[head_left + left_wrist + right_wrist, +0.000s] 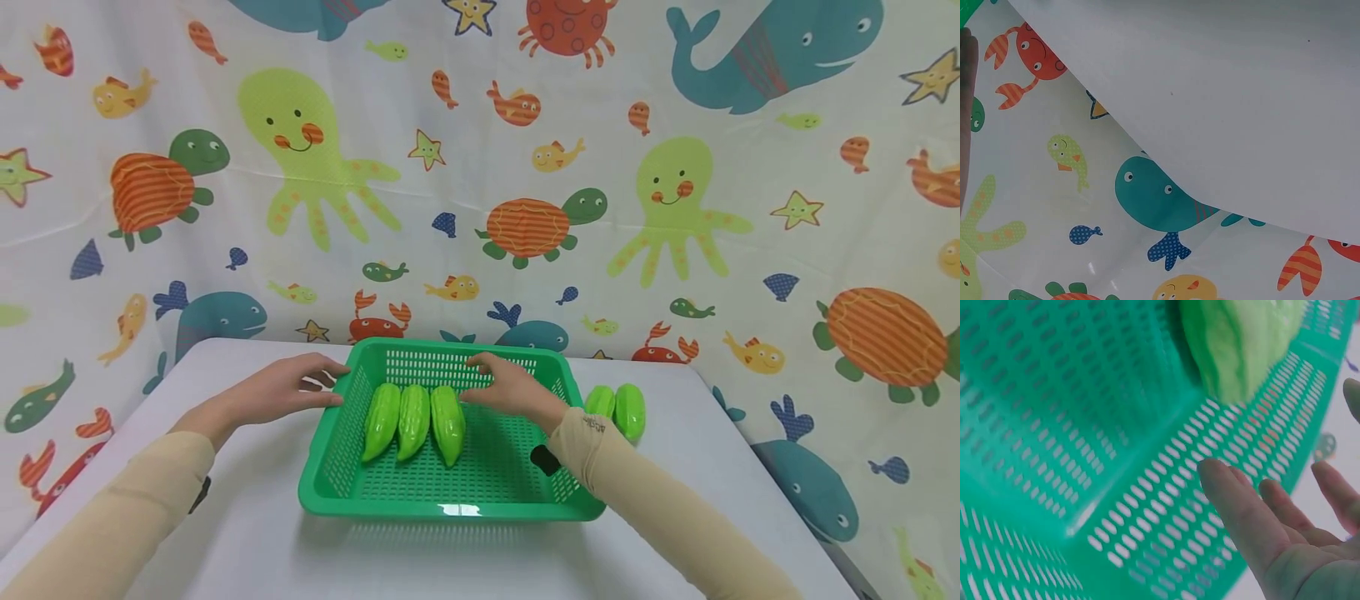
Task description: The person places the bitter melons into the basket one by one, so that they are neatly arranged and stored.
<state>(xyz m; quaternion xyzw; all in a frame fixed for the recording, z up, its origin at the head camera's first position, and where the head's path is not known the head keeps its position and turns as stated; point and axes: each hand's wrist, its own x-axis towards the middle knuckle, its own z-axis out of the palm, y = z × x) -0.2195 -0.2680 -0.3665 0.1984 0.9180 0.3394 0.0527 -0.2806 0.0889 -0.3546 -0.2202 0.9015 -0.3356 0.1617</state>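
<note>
A green plastic basket [480, 510] with slotted walls stands on the table. Inside it, three bright green bitter melons [413, 421] lie side by side toward the left. My left hand [288, 387] is at the basket's left rim, fingers loosely bent with nothing in them; whether they touch the rim, I cannot tell. Over the basket is my right hand [513, 390], just right of the rightmost melon [448, 423], holding nothing. The right wrist view shows its fingers [1241, 515] spread apart, below a melon [1235, 350]. Only a finger's edge [966, 106] shows in the left wrist view.
Two more bitter melons [630, 412] lie on the white table [697, 450], right of the basket and partly behind my right sleeve [660, 500]. A curtain [450, 117] printed with sea animals hangs behind the table.
</note>
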